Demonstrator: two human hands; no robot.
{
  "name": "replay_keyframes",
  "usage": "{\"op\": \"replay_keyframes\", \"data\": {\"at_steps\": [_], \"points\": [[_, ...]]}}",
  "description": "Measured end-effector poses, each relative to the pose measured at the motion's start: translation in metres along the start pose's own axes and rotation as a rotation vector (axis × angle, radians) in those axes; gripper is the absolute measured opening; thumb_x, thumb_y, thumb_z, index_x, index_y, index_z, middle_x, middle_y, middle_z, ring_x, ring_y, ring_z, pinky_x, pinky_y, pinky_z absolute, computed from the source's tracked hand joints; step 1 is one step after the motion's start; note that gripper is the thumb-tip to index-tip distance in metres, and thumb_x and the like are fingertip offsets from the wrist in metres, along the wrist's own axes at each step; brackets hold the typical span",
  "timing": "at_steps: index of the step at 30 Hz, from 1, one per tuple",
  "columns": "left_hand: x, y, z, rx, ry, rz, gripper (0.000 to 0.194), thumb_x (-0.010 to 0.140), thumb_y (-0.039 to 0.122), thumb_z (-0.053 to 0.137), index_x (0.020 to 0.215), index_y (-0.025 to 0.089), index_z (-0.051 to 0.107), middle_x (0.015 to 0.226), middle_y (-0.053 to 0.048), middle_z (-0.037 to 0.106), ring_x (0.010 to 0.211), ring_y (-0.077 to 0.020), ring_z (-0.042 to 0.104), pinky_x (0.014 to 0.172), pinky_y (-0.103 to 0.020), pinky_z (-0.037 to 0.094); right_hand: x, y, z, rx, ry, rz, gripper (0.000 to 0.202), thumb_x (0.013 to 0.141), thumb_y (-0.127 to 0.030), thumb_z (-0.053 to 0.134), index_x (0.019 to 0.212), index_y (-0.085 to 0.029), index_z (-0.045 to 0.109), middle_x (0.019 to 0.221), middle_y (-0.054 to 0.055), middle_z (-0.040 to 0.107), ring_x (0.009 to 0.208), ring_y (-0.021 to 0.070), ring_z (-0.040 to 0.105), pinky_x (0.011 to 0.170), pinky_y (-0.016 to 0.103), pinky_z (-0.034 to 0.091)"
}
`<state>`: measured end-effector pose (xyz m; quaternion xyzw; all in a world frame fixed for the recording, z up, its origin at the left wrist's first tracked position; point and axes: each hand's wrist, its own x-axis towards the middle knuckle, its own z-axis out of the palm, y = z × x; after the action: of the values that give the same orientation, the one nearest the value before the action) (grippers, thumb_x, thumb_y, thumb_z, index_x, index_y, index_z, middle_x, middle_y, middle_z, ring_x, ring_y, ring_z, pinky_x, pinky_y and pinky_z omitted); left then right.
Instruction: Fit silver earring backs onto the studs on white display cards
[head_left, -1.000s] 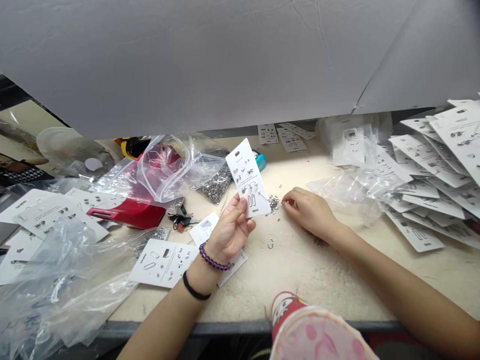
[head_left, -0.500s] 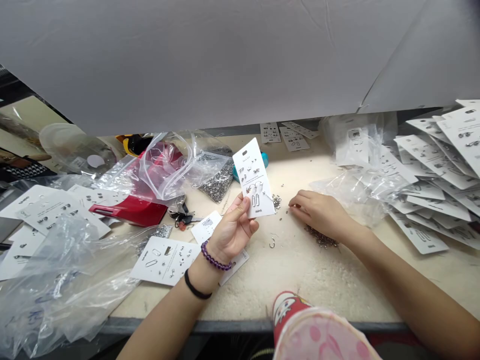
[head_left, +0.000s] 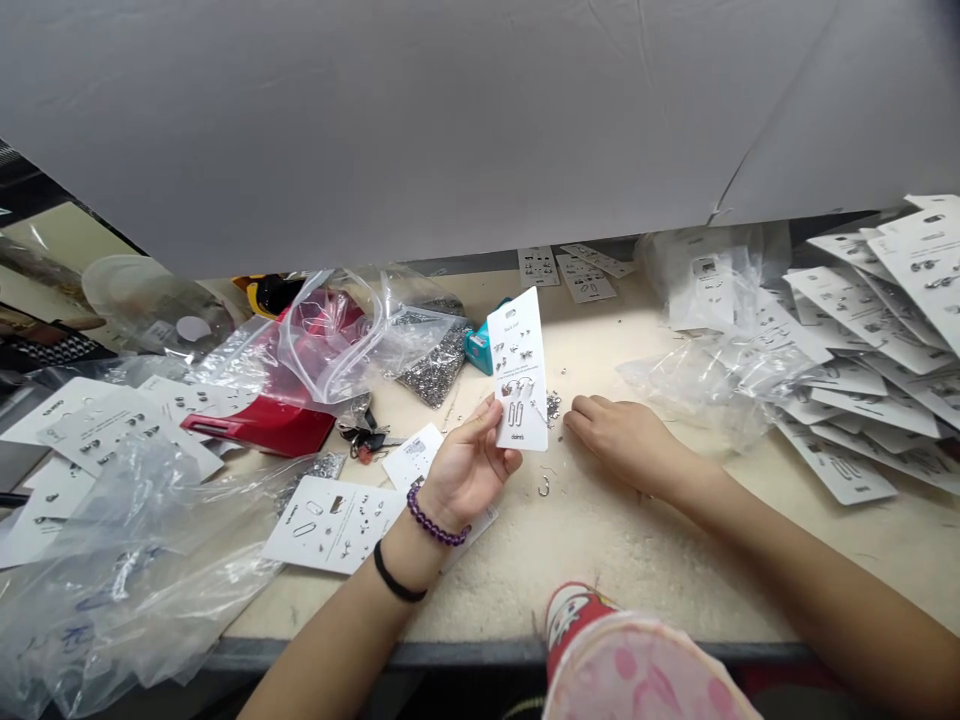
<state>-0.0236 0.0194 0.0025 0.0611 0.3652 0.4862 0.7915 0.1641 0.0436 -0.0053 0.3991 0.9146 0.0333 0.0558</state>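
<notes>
My left hand, with a purple bead bracelet and a black band at the wrist, pinches the lower edge of a white earring card. Small earrings are fixed to that card, which is tilted up toward me. My right hand rests low on the table with its fingers bent down. Its fingertips are beside a small pile of silver earring backs, and whether anything is between them is hidden. A loose hoop earring lies on the table between my hands.
Many filled earring cards are heaped at the right beside crumpled clear bags. On the left are more cards, a red scoop and a zip bag of small metal parts. A teal box stands behind the held card.
The held card has shifted slightly right and down and turned more upright. My right hand has slid a little left toward the small pile, now covering the darker pile beneath it.
</notes>
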Motion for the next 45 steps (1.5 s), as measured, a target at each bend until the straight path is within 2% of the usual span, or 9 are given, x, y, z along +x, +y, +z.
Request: {"op": "replay_keyframes", "data": {"at_steps": [3, 6, 8, 11, 14, 18, 24, 38, 45], "points": [[-0.001, 0.0, 0.001, 0.015, -0.015, -0.011, 0.007, 0.081, 0.017, 0.052, 0.085, 0.018, 0.058, 0.073, 0.002, 0.06, 0.054, -0.004, 0.055, 0.041, -0.011, 0.04, 0.001, 0.002, 0.0, 0.091, 0.013, 0.03, 0.019, 0.08, -0.003, 0.042, 0.08, -0.015, 0.057, 0.084, 0.009, 0.06, 0.071, 0.0164, 0.053, 0.049, 0.026, 0.032], [-0.002, -0.003, 0.001, 0.036, -0.084, -0.019, 0.006, 0.075, 0.017, 0.061, 0.08, 0.018, 0.057, 0.068, 0.003, 0.055, 0.051, -0.0027, 0.052, 0.04, -0.01, 0.038, 0.001, 0.004, -0.001, 0.212, 0.07, 0.057, 0.017, 0.083, -0.006, 0.044, 0.08, -0.016, 0.058, 0.084, 0.007, 0.061, 0.072, 0.0152, 0.054, 0.052, 0.024, 0.036], [-0.003, -0.007, 0.001, 0.045, -0.146, -0.018, 0.018, 0.066, 0.017, 0.07, 0.078, 0.019, 0.057, 0.064, 0.005, 0.052, 0.05, -0.0024, 0.05, 0.04, -0.009, 0.038, 0.0, 0.001, -0.005, 0.471, 0.21, 0.075, 0.015, 0.086, -0.014, 0.044, 0.083, -0.017, 0.058, 0.083, 0.005, 0.061, 0.073, 0.0134, 0.055, 0.056, 0.023, 0.04], [-0.005, -0.014, 0.001, 0.058, -0.223, -0.017, 0.029, 0.055, 0.016, 0.077, 0.074, 0.018, 0.056, 0.062, 0.007, 0.05, 0.049, -0.002, 0.048, 0.042, -0.011, 0.04, -0.004, -0.016, -0.017, 1.042, 0.526, 0.138, 0.012, 0.086, -0.022, 0.048, 0.084, -0.017, 0.059, 0.079, 0.003, 0.06, 0.07, 0.0109, 0.056, 0.057, 0.022, 0.045], [-0.005, -0.022, 0.003, 0.092, -0.264, -0.023, 0.028, 0.056, 0.018, 0.077, 0.074, 0.017, 0.056, 0.06, 0.007, 0.048, 0.048, -0.0019, 0.046, 0.043, -0.012, 0.039, -0.008, -0.035, -0.027, 1.261, 0.676, 0.156, 0.007, 0.083, -0.021, 0.054, 0.082, -0.018, 0.061, 0.077, 0.002, 0.06, 0.071, 0.0106, 0.057, 0.059, 0.022, 0.047], [-0.005, -0.026, 0.005, 0.123, -0.275, -0.026, 0.027, 0.056, 0.019, 0.077, 0.072, 0.015, 0.056, 0.057, 0.006, 0.048, 0.047, -0.0015, 0.042, 0.044, -0.011, 0.037, -0.009, -0.046, -0.027, 1.235, 0.703, 0.123, 0.008, 0.08, -0.015, 0.055, 0.082, -0.018, 0.062, 0.077, 0.001, 0.061, 0.071, 0.0104, 0.057, 0.063, 0.023, 0.048], [-0.004, -0.024, 0.004, 0.104, -0.303, -0.053, 0.027, 0.056, 0.016, 0.077, 0.075, 0.015, 0.057, 0.059, 0.005, 0.051, 0.048, -0.0023, 0.044, 0.044, -0.013, 0.037, -0.009, -0.042, -0.02, 1.176, 0.72, 0.099, 0.009, 0.081, -0.013, 0.053, 0.083, -0.017, 0.061, 0.077, 0.001, 0.061, 0.072, 0.01, 0.057, 0.064, 0.022, 0.047], [0.002, -0.031, -0.005, 0.071, -0.26, -0.061, 0.029, 0.055, 0.013, 0.077, 0.074, 0.013, 0.056, 0.058, 0.006, 0.052, 0.049, -0.0025, 0.047, 0.047, -0.014, 0.041, -0.006, -0.042, -0.014, 1.113, 0.728, 0.054, 0.01, 0.081, -0.011, 0.054, 0.083, -0.018, 0.061, 0.078, 0.002, 0.062, 0.074, 0.0111, 0.057, 0.065, 0.024, 0.047], [0.003, -0.034, -0.007, 0.065, -0.333, -0.061, 0.026, 0.06, 0.016, 0.075, 0.08, 0.014, 0.059, 0.063, 0.003, 0.056, 0.052, -0.0045, 0.052, 0.05, -0.015, 0.045, -0.005, -0.042, -0.012, 1.163, 0.694, 0.071, 0.009, 0.081, -0.014, 0.054, 0.082, -0.018, 0.063, 0.078, 0.003, 0.062, 0.074, 0.0121, 0.058, 0.066, 0.026, 0.048]]}}
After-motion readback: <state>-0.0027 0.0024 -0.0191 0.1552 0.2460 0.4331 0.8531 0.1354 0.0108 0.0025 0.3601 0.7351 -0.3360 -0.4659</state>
